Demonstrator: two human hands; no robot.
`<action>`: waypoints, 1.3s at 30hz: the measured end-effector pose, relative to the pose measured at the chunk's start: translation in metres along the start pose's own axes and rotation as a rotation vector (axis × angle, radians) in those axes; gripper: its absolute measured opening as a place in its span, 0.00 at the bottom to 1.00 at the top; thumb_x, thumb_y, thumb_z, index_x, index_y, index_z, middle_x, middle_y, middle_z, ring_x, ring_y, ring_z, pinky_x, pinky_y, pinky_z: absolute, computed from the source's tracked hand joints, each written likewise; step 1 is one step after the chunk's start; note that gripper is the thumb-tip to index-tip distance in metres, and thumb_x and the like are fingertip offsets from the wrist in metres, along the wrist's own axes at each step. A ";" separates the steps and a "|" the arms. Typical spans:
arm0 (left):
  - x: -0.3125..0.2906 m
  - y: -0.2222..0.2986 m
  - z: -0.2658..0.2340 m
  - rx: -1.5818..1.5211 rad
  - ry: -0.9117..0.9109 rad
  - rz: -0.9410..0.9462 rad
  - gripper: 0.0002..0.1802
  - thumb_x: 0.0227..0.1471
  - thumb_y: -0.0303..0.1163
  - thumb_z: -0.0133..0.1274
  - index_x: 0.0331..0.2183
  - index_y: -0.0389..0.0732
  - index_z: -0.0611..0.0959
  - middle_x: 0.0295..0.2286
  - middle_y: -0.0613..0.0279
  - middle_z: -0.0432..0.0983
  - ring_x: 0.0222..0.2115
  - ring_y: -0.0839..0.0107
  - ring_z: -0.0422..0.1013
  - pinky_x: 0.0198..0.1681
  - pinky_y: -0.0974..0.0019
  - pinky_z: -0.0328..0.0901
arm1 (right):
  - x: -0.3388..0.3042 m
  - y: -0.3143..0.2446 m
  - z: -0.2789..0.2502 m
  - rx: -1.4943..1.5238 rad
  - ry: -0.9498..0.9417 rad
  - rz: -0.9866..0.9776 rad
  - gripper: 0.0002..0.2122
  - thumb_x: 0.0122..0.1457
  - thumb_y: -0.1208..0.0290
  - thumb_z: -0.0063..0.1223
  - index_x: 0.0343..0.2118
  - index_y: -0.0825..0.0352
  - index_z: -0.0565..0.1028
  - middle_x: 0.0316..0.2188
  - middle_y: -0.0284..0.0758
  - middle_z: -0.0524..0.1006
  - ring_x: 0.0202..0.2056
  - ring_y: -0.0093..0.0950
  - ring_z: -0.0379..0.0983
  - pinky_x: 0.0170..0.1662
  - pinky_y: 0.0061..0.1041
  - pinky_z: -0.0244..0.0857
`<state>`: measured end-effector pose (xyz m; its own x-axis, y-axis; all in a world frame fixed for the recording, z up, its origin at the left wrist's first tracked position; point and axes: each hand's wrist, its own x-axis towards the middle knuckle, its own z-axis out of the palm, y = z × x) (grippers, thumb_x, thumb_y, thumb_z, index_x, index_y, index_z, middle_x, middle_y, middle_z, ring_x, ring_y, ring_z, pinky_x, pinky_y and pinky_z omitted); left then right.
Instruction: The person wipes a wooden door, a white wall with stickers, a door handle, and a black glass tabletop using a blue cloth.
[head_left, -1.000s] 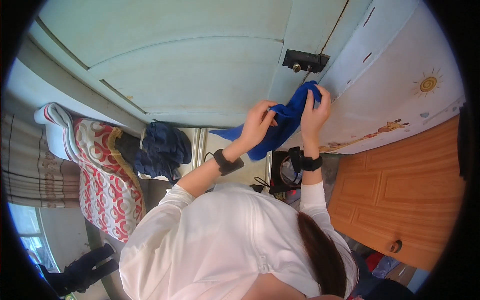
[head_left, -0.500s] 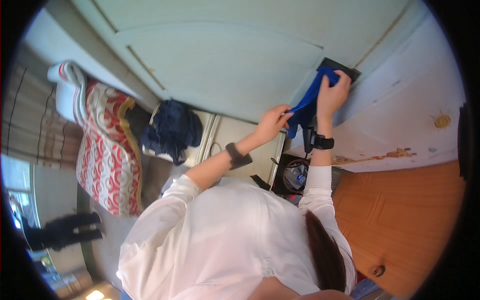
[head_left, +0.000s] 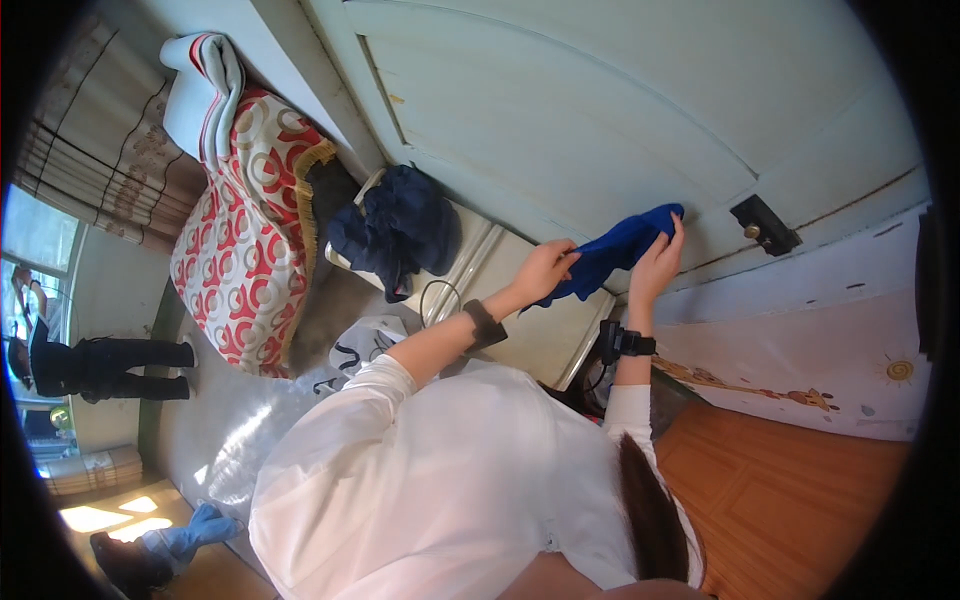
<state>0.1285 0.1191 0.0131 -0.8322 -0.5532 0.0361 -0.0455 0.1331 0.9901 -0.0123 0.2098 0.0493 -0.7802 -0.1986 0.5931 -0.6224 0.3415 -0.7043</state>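
A blue cloth (head_left: 608,256) stretches between my two hands in front of the pale green door (head_left: 560,130). My left hand (head_left: 545,272) pinches its lower left end, with thumb and fingers closed. At the upper right end, my right hand (head_left: 655,265) grips the cloth between thumb and raised fingers. Just right of the cloth, apart from it, the door carries a black lock (head_left: 765,225) with a brass-coloured knob. Dark bands circle both my wrists.
Dark blue clothing (head_left: 405,225) lies on a cream cabinet (head_left: 500,265) below. A red-and-white patterned cover (head_left: 255,230) drapes at left, by a clear plastic bag (head_left: 370,340). One person (head_left: 110,370) stands far left; another's jeans leg (head_left: 190,535) shows lower left. An orange-brown wooden panel (head_left: 770,490) is at right.
Both hands have brought the blue cloth off the black lock, so the lock is now uncovered. The view has turned, and a second person's leg has come into sight.
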 end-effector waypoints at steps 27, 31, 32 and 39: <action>0.048 -0.078 -0.281 -0.003 0.665 -0.065 0.10 0.54 0.32 0.39 0.29 0.35 0.70 0.17 0.65 0.63 0.17 0.79 0.60 0.20 0.74 0.59 | -0.005 -0.215 0.349 -0.161 -0.559 -0.948 0.25 0.48 0.65 0.48 0.51 0.63 0.60 0.51 0.35 0.62 0.54 0.26 0.55 0.56 0.27 0.47; 0.050 -0.083 -0.293 0.023 0.684 -0.149 0.10 0.53 0.33 0.40 0.29 0.36 0.70 0.18 0.49 0.68 0.17 0.59 0.67 0.22 0.63 0.60 | -0.014 -0.215 0.360 -0.252 -0.557 -0.929 0.26 0.48 0.65 0.47 0.52 0.62 0.58 0.52 0.34 0.60 0.54 0.25 0.54 0.56 0.25 0.46; 0.049 -0.088 -0.292 0.023 0.680 -0.152 0.10 0.53 0.33 0.40 0.29 0.36 0.70 0.18 0.49 0.68 0.17 0.59 0.67 0.22 0.63 0.60 | -0.015 -0.213 0.359 -0.295 -0.580 -0.963 0.26 0.48 0.64 0.47 0.52 0.63 0.58 0.53 0.33 0.60 0.54 0.24 0.53 0.56 0.25 0.46; 0.029 -0.103 -0.259 0.276 0.585 0.000 0.10 0.52 0.33 0.41 0.30 0.36 0.71 0.22 0.44 0.69 0.23 0.47 0.67 0.25 0.57 0.60 | -0.034 -0.152 0.347 -0.384 -0.772 -1.033 0.27 0.48 0.63 0.47 0.52 0.64 0.58 0.54 0.31 0.58 0.55 0.22 0.52 0.56 0.24 0.46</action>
<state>0.2517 -0.1233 -0.0526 -0.3968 -0.8999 0.1811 -0.2507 0.2960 0.9217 0.0873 -0.1538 0.0013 0.1168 -0.9390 0.3235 -0.9852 -0.0686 0.1568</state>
